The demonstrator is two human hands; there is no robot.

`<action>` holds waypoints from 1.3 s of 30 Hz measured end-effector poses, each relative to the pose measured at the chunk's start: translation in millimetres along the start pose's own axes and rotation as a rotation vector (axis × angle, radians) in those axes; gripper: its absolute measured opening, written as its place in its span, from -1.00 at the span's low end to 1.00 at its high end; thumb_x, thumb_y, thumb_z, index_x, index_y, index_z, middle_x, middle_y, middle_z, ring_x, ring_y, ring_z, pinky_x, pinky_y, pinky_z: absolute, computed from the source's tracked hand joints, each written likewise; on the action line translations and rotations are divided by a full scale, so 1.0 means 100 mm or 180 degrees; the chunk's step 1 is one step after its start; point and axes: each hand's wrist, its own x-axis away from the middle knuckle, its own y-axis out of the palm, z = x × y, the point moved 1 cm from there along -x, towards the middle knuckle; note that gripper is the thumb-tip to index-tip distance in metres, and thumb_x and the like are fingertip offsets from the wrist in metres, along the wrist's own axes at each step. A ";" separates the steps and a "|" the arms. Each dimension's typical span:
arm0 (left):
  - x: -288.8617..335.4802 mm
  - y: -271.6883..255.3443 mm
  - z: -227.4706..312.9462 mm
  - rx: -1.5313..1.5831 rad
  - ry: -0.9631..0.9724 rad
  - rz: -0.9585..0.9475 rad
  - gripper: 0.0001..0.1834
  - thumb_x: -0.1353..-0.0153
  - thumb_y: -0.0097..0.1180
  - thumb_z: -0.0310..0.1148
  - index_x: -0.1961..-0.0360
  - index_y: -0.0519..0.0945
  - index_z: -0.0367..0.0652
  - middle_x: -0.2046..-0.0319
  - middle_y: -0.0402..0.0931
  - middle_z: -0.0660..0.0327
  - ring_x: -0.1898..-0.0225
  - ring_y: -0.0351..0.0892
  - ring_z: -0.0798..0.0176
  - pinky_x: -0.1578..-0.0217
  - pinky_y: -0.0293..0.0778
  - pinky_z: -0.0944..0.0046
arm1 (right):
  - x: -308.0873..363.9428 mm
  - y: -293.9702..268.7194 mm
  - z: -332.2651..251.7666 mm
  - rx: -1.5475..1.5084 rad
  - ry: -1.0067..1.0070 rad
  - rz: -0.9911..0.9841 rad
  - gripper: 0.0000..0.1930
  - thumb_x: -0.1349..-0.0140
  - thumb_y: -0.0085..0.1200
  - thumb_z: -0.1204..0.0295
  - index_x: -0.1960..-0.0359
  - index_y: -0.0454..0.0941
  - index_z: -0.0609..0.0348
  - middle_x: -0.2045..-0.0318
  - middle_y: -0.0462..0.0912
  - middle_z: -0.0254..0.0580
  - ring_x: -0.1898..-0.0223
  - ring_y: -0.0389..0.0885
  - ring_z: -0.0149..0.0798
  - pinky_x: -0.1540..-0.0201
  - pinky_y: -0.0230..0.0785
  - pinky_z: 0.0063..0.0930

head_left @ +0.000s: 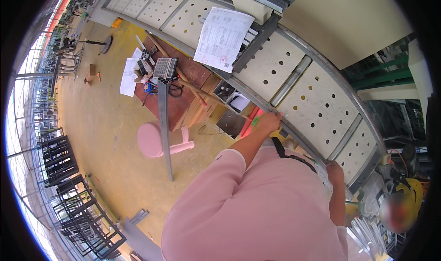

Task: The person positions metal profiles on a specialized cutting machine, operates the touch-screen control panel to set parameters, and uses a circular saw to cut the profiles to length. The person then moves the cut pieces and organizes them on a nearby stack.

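A long metal roller table with white, hole-punched panels crosses in front of me from far left to near right. My left hand is closed at its near metal rail. Farther right, my right hand is also closed, its fingers at the same rail near the table's right end. The fingers of both hands partly hide what they grip. Red and green pieces lie beside my left wrist. A printed paper sheet rests against a dark metal stop across the table.
Left of the table stands a reddish-brown workbench bearing a calculator, papers and tools. A grey metal bar leans from it to the floor. Beside it is a pink stool. Black metal frames stand at far left. Another person is at right.
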 end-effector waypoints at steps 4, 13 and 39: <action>0.05 -0.08 0.10 0.0347 -0.0230 -0.0324 -0.37 -0.25 -0.20 0.10 0.43 0.62 -0.32 0.49 0.59 -0.04 0.26 0.60 -0.02 0.15 0.42 0.06 | 0.02 0.13 0.15 -0.0122 -0.0088 0.0326 -0.66 -0.12 -0.04 0.30 0.10 0.52 0.18 0.31 0.63 0.10 0.25 0.61 0.07 0.19 0.41 -0.22; 0.06 0.00 0.09 0.0945 -0.0313 -0.0293 -0.44 -0.28 -0.15 -0.01 0.46 0.59 -0.38 0.52 0.57 0.02 0.46 0.59 0.06 0.30 0.44 0.14 | 0.00 -0.11 0.10 -0.0543 -0.0340 -0.0031 -0.65 -0.12 -0.02 0.26 0.12 0.51 0.20 0.27 0.63 0.09 0.16 0.59 0.08 0.11 0.39 -0.21; -0.23 0.24 -0.20 0.0411 -0.0215 -0.0209 -0.38 -0.31 -0.22 0.05 0.51 0.65 -0.27 0.45 0.60 -0.05 0.29 0.61 -0.04 0.14 0.44 0.03 | -0.05 -0.12 -0.08 -0.0125 -0.0514 -0.0088 -0.63 -0.10 -0.01 0.23 0.10 0.53 0.15 0.26 0.64 0.09 0.17 0.61 0.07 0.09 0.43 -0.21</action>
